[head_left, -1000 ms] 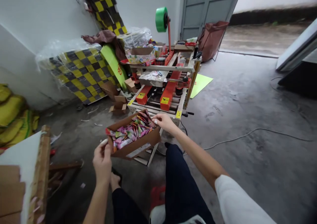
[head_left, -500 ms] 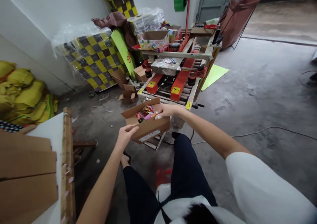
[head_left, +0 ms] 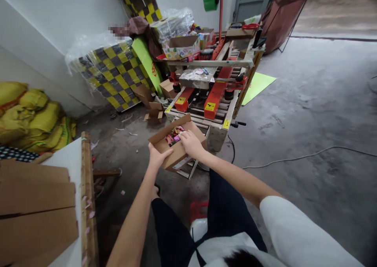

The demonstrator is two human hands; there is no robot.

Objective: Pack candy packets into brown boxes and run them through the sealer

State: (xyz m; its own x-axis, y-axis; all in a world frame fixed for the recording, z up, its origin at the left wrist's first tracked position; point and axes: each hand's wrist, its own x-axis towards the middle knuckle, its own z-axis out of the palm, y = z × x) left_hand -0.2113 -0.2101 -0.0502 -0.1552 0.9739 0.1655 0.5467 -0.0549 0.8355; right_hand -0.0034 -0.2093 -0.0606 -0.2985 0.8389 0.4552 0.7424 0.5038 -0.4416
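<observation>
An open cardboard box (head_left: 173,159) with raised flaps is in front of my knees, at the near end of the roller machine. Small shiny red, pink and dark packets (head_left: 172,138) lie inside it. My left hand (head_left: 157,156) grips the box at its left end, thumb over the near flap. Over the near flap from the right comes my right hand (head_left: 191,142), its fingers bent together at the packets; the fingertips are partly hidden. A white label (head_left: 180,164) shows on the near side of the box.
Beyond the box stands the roller machine (head_left: 209,72) with red belts and a crank. Flattened cardboard (head_left: 38,204) lies on a table at left. Yellow sacks (head_left: 38,117) and a wrapped stack (head_left: 118,72) line the wall. A cable (head_left: 282,161) crosses the floor at right.
My right hand has shifted left and further over the packets. My left hand has moved from the near flap onto the box's left end. The box is turned slightly.
</observation>
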